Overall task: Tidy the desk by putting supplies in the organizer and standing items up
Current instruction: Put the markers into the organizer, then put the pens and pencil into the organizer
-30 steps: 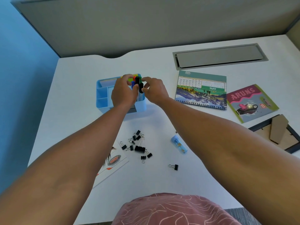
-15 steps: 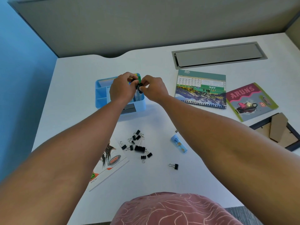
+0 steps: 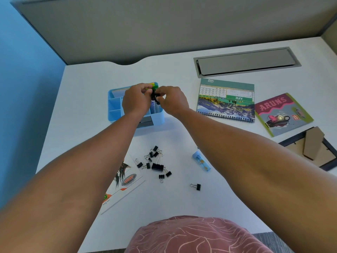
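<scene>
A light blue organizer (image 3: 114, 106) stands on the white desk (image 3: 87, 84). My left hand (image 3: 135, 102) and my right hand (image 3: 171, 102) meet above its right compartment, both pinching the black caps of markers (image 3: 153, 105) that stand upright in it. Green and yellow marker tops show behind my fingers. Several black binder clips (image 3: 155, 162) lie loose in front of the organizer, one more clip (image 3: 196, 186) apart to the right. A small blue case (image 3: 201, 163) lies beside my right forearm.
A June desk calendar (image 3: 226, 101) lies flat right of the organizer, a colourful card (image 3: 282, 114) beside it and a face-down picture frame (image 3: 313, 148) at the right edge. A printed card (image 3: 125, 181) lies under my left forearm. A grey cable hatch (image 3: 246, 62) sits at the back.
The markers have sunk lower into the organizer's right compartment, and both hands have come closer together over their caps.
</scene>
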Demonstrator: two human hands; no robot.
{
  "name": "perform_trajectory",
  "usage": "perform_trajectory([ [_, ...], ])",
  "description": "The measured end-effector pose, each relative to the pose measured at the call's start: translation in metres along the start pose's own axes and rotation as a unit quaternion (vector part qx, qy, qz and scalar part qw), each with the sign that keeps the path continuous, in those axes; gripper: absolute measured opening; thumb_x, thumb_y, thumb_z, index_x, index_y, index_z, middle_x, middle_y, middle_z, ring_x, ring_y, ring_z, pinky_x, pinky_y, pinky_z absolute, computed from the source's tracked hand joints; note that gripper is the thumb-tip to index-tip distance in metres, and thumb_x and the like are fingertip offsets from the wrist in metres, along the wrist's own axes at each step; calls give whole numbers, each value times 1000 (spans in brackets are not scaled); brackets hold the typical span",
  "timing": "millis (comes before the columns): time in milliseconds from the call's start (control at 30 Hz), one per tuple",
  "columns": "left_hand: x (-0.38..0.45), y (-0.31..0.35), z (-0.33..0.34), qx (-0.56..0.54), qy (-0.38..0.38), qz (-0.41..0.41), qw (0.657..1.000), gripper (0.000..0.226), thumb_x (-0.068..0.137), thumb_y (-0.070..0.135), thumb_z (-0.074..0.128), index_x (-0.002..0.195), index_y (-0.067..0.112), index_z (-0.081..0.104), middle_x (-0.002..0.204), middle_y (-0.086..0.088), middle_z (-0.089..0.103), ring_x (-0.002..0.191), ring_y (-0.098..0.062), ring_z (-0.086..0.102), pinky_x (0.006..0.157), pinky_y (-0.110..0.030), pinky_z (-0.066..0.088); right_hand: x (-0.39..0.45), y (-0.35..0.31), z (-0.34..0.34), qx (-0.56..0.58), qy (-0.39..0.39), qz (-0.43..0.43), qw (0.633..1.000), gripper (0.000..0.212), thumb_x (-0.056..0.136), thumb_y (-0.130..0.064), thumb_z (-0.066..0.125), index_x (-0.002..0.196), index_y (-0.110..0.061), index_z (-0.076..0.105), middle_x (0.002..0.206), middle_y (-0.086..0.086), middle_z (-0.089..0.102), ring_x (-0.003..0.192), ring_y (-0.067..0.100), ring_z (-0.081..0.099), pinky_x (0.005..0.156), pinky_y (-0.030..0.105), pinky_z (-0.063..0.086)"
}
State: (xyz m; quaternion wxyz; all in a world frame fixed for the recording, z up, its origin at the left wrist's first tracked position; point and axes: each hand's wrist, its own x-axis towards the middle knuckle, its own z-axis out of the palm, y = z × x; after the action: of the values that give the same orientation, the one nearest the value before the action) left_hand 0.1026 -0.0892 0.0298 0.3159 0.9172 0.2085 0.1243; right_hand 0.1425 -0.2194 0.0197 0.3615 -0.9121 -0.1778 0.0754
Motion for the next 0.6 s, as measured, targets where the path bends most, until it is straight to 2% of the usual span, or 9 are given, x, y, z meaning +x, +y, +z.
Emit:
perform_trajectory([
  [100, -2, -2, 1, -10, 14, -16, 1000, 18, 96, 30, 61, 113, 30, 69, 110, 11, 71, 105, -11, 62, 75, -25, 41, 2, 5, -1, 13, 7, 21, 1000, 35, 91, -17, 59, 124, -23, 64, 112, -1, 70, 100, 20, 62, 82, 34, 53],
  [233, -5, -4, 2, -14, 22, -17, 1000, 17, 96, 29, 61, 112, 29, 68, 109, 10, 71, 106, -11, 59, 75, -24, 38, 4, 13, -3, 7, 24, 23, 999, 31, 91, -17, 61, 122, -22, 65, 114, 0, 68, 104, 17, 60, 86, 32, 50],
  [400, -8, -1, 4, -14, 33, -25, 999, 19, 97, 28, 60, 115, 31, 65, 109, 11, 69, 97, -7, 55, 61, -12, 29, 4, 18, 2, 3, 11, 30, 999, 29, 92, -18, 58, 118, -22, 69, 114, 2, 64, 104, 20, 59, 88, 35, 51],
  [533, -10, 0, 2, -20, 46, -21, 999, 14, 97, 28, 59, 109, 30, 64, 107, 10, 67, 97, -9, 57, 62, -18, 34, 2, 24, 1, 12, 25, 41, 999, 26, 92, -20, 59, 116, -21, 69, 112, 1, 64, 101, 19, 60, 84, 33, 51],
  [600, -13, 3, 3, -23, 49, -1, 999, 11, 96, 27, 60, 106, 28, 66, 107, 9, 67, 97, -9, 58, 68, -21, 38, 0, 28, -2, 18, 31, 51, 998, 26, 92, -21, 59, 115, -21, 69, 112, 1, 65, 101, 19, 61, 85, 34, 52],
])
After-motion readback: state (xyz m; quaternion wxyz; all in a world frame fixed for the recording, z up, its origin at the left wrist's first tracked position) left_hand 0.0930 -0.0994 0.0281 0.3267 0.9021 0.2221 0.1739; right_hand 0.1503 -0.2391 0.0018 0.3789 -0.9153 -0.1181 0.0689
